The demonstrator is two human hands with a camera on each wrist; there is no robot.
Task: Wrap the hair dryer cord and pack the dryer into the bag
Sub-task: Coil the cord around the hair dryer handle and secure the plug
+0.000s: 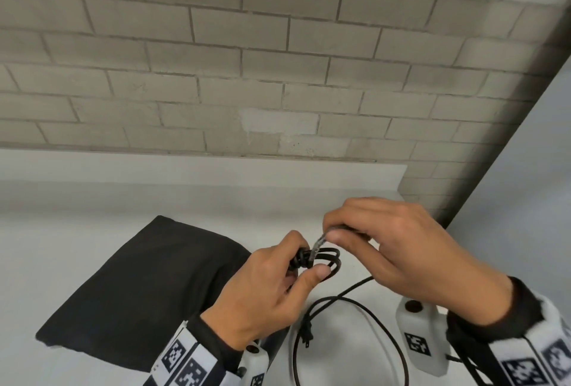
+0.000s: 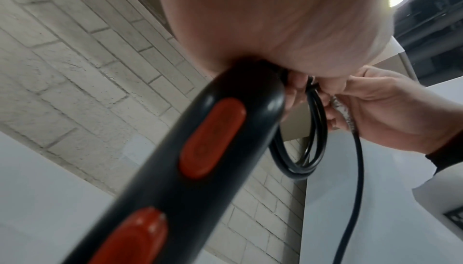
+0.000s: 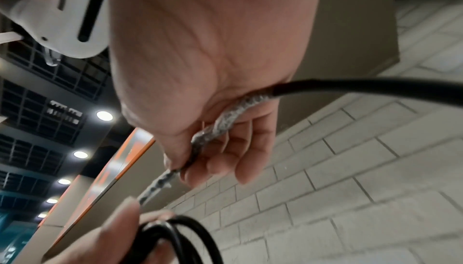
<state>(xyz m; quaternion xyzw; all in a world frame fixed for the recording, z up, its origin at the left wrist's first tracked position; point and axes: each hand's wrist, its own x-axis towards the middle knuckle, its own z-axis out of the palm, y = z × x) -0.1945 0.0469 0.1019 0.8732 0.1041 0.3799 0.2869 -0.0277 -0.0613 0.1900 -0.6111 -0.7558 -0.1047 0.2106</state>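
Note:
My left hand (image 1: pixel 309 259) grips the black hair dryer handle (image 2: pixel 200 169), which has orange-red buttons, and holds several black cord loops (image 1: pixel 330 257) against it. In the head view the hand hides the dryer. My right hand (image 1: pixel 332 231) pinches a grey-speckled stretch of cord (image 3: pixel 225 121) just above the loops (image 3: pixel 175 238). From that hand the loose cord (image 1: pixel 370 317) hangs down in a wide curve over the table, ending in the plug (image 1: pixel 307 336). The black bag (image 1: pixel 139 286) lies flat to the left of my hands.
The white table (image 1: pixel 92 200) runs back to a grey brick wall (image 1: pixel 278 61). A pale panel (image 1: pixel 525 200) stands along the right side. White camera units sit on both wrists.

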